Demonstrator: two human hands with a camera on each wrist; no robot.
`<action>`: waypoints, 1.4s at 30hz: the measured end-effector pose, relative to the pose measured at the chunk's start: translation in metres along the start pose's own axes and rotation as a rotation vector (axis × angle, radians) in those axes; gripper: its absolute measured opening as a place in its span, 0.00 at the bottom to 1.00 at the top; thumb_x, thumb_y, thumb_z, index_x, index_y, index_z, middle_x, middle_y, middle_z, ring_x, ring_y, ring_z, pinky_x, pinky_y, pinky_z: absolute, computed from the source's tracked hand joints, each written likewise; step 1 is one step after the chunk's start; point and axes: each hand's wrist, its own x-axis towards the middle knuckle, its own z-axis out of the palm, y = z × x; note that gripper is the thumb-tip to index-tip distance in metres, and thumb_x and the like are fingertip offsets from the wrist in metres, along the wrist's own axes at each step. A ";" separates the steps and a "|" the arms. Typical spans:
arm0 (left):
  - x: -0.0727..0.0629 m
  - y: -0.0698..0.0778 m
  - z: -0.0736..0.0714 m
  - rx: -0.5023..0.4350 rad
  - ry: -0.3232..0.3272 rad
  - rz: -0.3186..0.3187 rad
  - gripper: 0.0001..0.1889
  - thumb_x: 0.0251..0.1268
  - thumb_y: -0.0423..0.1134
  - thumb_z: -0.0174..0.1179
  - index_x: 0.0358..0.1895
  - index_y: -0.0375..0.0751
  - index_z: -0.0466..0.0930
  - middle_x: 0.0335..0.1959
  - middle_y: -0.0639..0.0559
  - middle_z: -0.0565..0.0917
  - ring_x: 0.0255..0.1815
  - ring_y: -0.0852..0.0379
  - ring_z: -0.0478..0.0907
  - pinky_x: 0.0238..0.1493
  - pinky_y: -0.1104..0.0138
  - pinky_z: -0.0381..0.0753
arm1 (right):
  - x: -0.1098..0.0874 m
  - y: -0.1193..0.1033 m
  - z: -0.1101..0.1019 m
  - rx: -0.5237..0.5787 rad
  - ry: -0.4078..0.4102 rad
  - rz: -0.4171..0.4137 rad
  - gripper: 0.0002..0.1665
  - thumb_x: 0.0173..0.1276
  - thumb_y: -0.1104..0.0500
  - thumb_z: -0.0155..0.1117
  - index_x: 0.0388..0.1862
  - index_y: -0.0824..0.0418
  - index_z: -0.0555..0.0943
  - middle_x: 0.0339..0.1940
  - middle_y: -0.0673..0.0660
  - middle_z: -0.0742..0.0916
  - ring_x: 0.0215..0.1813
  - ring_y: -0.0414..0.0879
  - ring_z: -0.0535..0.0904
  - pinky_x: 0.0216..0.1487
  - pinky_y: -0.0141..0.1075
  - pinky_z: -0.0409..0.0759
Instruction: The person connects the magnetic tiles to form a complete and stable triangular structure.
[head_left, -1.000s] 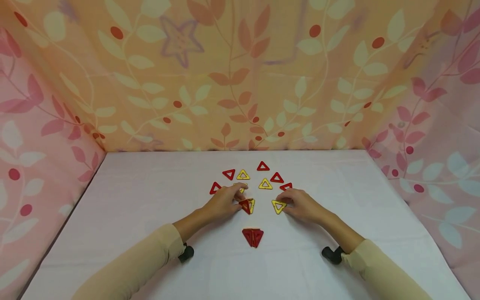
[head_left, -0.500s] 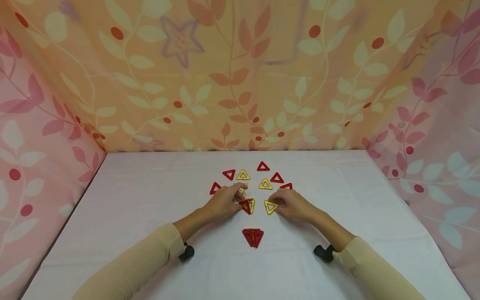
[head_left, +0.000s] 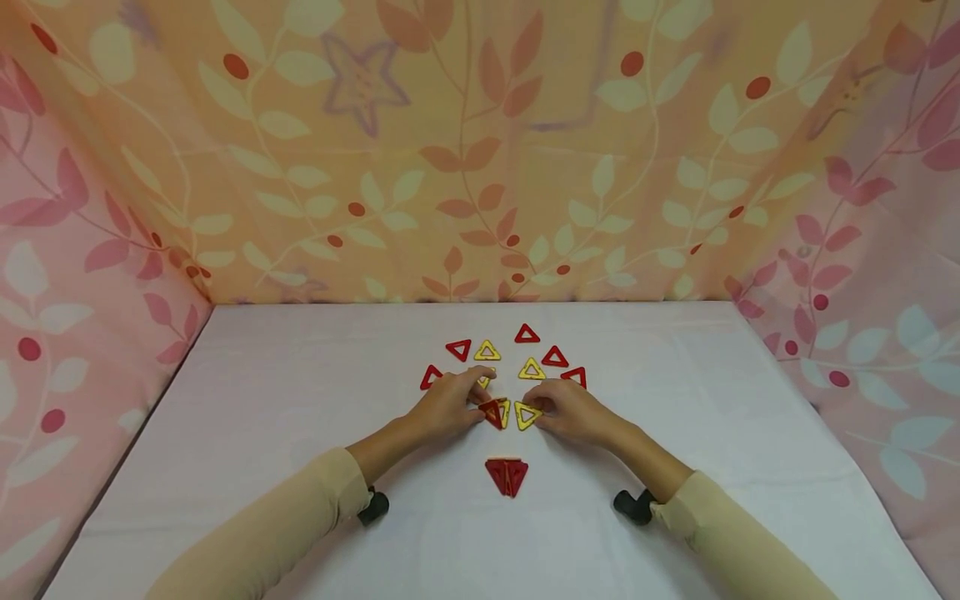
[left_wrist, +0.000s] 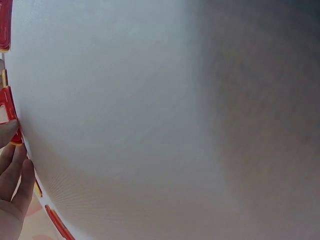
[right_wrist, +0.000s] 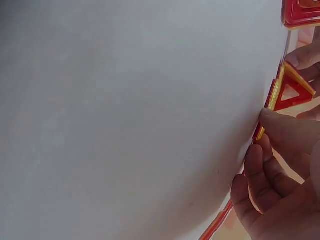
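Observation:
Near the table's middle, my left hand (head_left: 446, 406) grips a red triangular magnetic tile (head_left: 490, 415) that stands tilted, with a yellow triangular tile (head_left: 506, 413) against its right side. My right hand (head_left: 577, 410) pinches another yellow triangular tile (head_left: 518, 416) between thumb and fingers, a small gap to the right of the left hand's pair. In the right wrist view that yellow tile (right_wrist: 273, 95) appears edge-on, overlapping the red tile (right_wrist: 295, 103). The left wrist view catches the left fingers (left_wrist: 25, 185) and the red tile (left_wrist: 14, 107) only at its left edge.
Closer to the front stands a small shape of joined red tiles (head_left: 507, 477). Beyond the hands lie several loose triangles, among them a red one (head_left: 527, 340), yellow ones (head_left: 532, 377) and a red one (head_left: 459, 343) at left. A patterned cloth (head_left: 465, 167) hangs behind the white table (head_left: 300, 350).
My right hand has slid left with its yellow tile, closing most of the distance to the tiles in my left hand. The left hand has stayed in place.

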 end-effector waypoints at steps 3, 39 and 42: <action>0.000 0.000 0.000 0.002 0.003 0.004 0.30 0.58 0.30 0.71 0.65 0.42 0.72 0.42 0.54 0.86 0.46 0.59 0.82 0.52 0.65 0.81 | 0.003 -0.003 0.002 -0.008 0.003 0.000 0.16 0.62 0.65 0.72 0.50 0.61 0.85 0.43 0.50 0.86 0.42 0.41 0.79 0.47 0.37 0.80; 0.001 0.002 0.000 0.029 0.016 0.015 0.28 0.58 0.28 0.71 0.62 0.39 0.74 0.41 0.52 0.87 0.45 0.57 0.83 0.50 0.64 0.82 | 0.010 -0.018 -0.004 0.050 0.066 -0.078 0.19 0.63 0.66 0.72 0.53 0.65 0.83 0.36 0.52 0.85 0.39 0.41 0.78 0.44 0.35 0.81; 0.001 0.003 0.000 0.029 0.016 0.020 0.27 0.58 0.28 0.71 0.62 0.38 0.74 0.40 0.52 0.87 0.45 0.57 0.83 0.50 0.64 0.82 | 0.011 -0.020 -0.005 0.078 0.058 -0.087 0.19 0.63 0.66 0.72 0.53 0.65 0.82 0.36 0.53 0.85 0.39 0.41 0.78 0.45 0.35 0.81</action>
